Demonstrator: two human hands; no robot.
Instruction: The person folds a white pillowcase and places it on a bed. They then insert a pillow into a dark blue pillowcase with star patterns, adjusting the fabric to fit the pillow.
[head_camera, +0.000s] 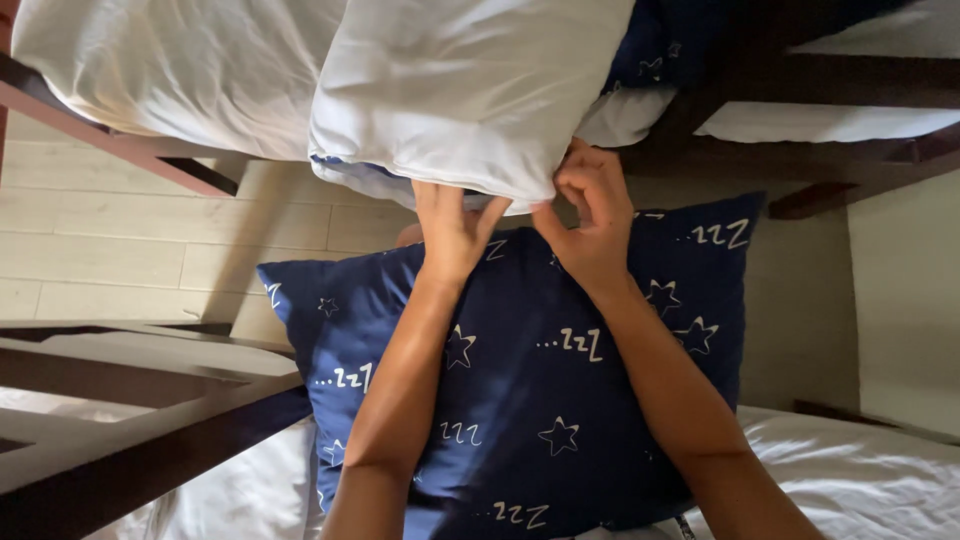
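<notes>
Head view, looking down along both forearms. The left hand reaches up to the lower edge of a white pillow; its fingers are slightly spread against the hem, and their tips are hidden under the fabric, so whether they actually clamp the cloth cannot be told. The right hand sits just beside it, fingers curled together and pinched on the same lower edge at the pillow's corner. Above the fingers the white pillow is cut off by the top of the frame, and a sliver of blue lining shows along its hem. Below the fingers, beneath both forearms, lies a dark blue pillow printed with white stars and letter marks; its bottom is cut off by the frame. A dark wooden bed frame and white bedding lie beyond the fingers; more white sheet shows nearer the viewer, and pale plank flooring to the left.
</notes>
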